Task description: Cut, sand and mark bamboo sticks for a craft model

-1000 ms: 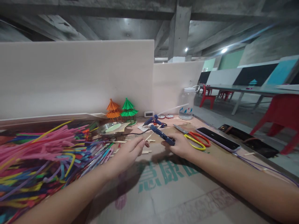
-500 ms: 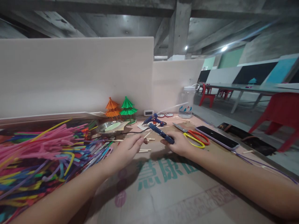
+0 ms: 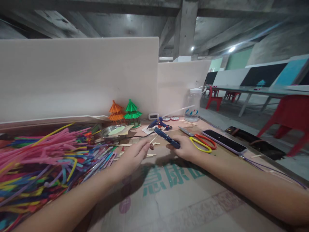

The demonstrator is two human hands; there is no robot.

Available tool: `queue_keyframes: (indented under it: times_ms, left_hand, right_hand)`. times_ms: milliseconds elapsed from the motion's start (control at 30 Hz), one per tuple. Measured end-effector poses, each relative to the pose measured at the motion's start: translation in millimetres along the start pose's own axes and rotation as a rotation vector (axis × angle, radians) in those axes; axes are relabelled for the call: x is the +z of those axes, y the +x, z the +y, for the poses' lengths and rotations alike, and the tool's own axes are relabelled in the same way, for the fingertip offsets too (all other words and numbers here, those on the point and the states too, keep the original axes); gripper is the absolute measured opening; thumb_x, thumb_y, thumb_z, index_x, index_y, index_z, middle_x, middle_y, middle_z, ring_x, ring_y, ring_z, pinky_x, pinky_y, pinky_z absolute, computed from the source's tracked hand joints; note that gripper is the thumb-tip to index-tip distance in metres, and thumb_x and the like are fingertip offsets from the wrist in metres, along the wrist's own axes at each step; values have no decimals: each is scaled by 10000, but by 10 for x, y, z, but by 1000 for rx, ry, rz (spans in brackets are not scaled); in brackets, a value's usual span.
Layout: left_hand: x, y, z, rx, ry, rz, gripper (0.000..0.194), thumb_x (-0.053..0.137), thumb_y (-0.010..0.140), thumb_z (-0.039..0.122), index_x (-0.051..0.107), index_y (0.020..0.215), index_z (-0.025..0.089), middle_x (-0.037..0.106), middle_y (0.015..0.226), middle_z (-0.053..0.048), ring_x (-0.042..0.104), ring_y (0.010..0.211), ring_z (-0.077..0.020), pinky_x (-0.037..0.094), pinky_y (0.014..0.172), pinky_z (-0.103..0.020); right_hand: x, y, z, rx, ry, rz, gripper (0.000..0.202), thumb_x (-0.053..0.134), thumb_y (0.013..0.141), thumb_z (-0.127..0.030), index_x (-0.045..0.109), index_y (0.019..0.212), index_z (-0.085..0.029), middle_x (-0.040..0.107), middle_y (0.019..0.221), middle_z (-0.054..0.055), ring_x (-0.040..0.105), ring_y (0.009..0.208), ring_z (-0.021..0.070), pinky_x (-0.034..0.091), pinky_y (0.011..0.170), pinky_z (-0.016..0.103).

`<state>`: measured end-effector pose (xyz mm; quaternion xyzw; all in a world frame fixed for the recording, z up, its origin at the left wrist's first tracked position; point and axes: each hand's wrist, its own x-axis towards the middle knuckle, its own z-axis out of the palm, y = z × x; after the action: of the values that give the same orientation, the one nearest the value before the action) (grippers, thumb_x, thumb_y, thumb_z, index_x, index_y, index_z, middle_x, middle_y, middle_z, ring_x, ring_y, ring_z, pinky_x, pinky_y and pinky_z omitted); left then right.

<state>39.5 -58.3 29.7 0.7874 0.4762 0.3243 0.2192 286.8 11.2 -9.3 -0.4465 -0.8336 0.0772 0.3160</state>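
Note:
My left hand (image 3: 136, 154) is closed on a thin pale wooden stick (image 3: 153, 139), whose free end points up and right toward a blue plier-like tool (image 3: 166, 137). My right hand (image 3: 183, 148) is wrapped round that tool's near end, and its exact kind is hard to make out. More pale wooden sticks (image 3: 149, 155) lie on the cardboard behind and beneath my left hand. Beyond the plier-like tool rests a blue glue gun (image 3: 156, 122). Scissors (image 3: 201, 144) with yellow and orange handles lie just right of my right hand.
A heap of colourful pipe cleaners (image 3: 45, 161) fills the left side. An orange tiered model (image 3: 116, 112) and a green one (image 3: 131, 112) stand behind a metal dish (image 3: 103, 132). A water bottle (image 3: 192, 106) and a phone (image 3: 224, 141) are at right.
My left hand has shifted slightly to the right with the stick, bringing it a little closer to the blue tool. My right hand has hardly moved.

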Motion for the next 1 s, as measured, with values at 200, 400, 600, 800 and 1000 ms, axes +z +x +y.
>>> queue_keyframes:
  times_ms: [200, 400, 600, 800, 1000]
  left_hand:
    - [45, -5, -29, -42, -58, -47, 384, 318, 997, 462, 597, 993, 198, 420, 631, 47, 419, 608, -151, 362, 619, -269]
    - [51, -15, -59, -82, -156, -160, 387, 320, 1005, 508, 551, 938, 204, 447, 618, 51, 413, 544, -129, 329, 531, -251]
    - [-28, 37, -115, -78, -212, -125, 371, 491, 957, 486, 533, 1203, 211, 595, 851, 7, 592, 659, -137, 460, 632, -263]
    - [14, 77, -71, -53, -448, -155, 510, 700, 819, 454, 576, 1236, 188, 613, 941, -26, 561, 640, -124, 476, 583, -259]
    - [137, 55, 21, -28, -516, 17, 409, 740, 782, 409, 645, 1111, 185, 696, 1117, -63, 619, 1028, -225, 494, 899, -333]
  right_hand:
    - [-48, 11, -13, -19, -35, -17, 397, 575, 882, -532, 653, 717, -179, 640, 677, 55, 543, 619, 184, 319, 591, 283]
    - [-97, 5, -34, -53, -45, -40, 366, 563, 902, -490, 671, 739, -181, 679, 703, 57, 566, 624, 184, 343, 601, 282]
    - [-79, -15, -56, -67, -105, -69, 373, 546, 897, -511, 675, 776, -182, 706, 754, 75, 606, 678, 214, 359, 616, 293]
    - [-52, -59, -175, -92, -158, -67, 335, 558, 890, -490, 671, 766, -200, 708, 755, 68, 610, 662, 204, 351, 599, 288]
    - [-62, -75, -258, -141, -269, -77, 201, 599, 848, -383, 677, 841, -198, 726, 833, 79, 647, 760, 243, 381, 648, 308]
